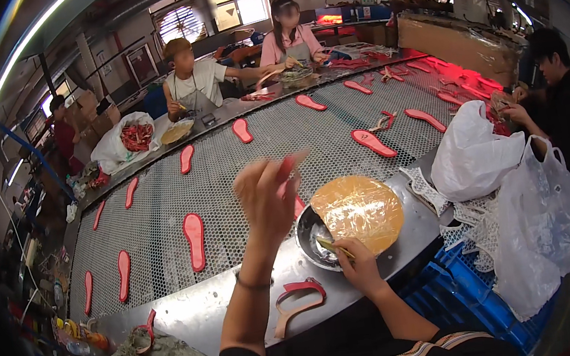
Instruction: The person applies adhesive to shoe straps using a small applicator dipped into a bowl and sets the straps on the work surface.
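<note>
Red insole piece (286,171) pinched in your raised left hand (267,197), long axis toward 1 o'clock; right hand (354,258) grips brush (331,246) at bowl (309,235), approx 4 o'clock.

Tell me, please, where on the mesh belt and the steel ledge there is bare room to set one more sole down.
Bare mesh lies between the left hand and the upright red sole, and beyond that hand toward the pointed sole. The steel ledge is bare left of the strap piece. Crowded: around the bowl and white bags.
</note>
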`<state>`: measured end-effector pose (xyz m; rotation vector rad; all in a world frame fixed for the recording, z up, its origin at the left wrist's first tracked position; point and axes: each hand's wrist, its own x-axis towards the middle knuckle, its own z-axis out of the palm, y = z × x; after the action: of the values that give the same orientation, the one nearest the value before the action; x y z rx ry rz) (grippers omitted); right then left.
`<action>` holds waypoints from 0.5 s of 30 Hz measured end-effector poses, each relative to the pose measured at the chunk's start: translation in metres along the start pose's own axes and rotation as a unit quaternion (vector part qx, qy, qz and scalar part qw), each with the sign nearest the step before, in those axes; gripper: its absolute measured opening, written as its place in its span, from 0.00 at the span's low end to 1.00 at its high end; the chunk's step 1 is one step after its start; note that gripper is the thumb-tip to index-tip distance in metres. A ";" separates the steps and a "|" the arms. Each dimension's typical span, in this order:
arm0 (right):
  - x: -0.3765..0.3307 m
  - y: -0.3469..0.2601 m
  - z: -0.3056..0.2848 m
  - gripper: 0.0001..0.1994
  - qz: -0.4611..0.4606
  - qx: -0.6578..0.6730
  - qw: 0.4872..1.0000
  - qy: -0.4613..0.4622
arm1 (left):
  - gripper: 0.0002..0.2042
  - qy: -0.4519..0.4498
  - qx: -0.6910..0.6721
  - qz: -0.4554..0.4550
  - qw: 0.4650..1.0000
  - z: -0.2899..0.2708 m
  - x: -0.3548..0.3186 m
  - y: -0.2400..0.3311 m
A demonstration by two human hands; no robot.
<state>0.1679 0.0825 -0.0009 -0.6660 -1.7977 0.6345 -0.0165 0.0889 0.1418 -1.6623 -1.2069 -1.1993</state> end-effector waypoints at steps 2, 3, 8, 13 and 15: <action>-0.005 -0.004 0.000 0.06 0.016 0.012 1.000 -0.008 | 0.26 -0.084 0.047 -0.029 0.995 0.012 0.004 0.010; -0.006 0.004 0.000 0.06 -0.005 0.002 1.000 0.003 | 0.28 -0.125 0.001 -0.064 0.990 0.020 -0.005 0.016; -0.008 0.011 -0.006 0.09 0.029 0.033 0.999 -0.016 | 0.32 -0.259 -0.062 -0.054 0.962 -0.001 -0.057 0.072; -0.003 0.000 -0.007 0.08 -0.004 0.020 1.000 0.016 | 0.32 -0.374 -0.028 -0.163 0.912 -0.077 -0.116 0.087; -0.003 0.005 -0.008 0.08 0.009 0.016 1.000 0.019 | 0.32 -0.434 0.014 -0.261 0.862 -0.093 -0.152 0.087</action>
<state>0.1771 0.0845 -0.0036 -0.6686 -1.7456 0.6563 0.0253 -0.0616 0.0188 -1.9869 -2.3289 -0.6661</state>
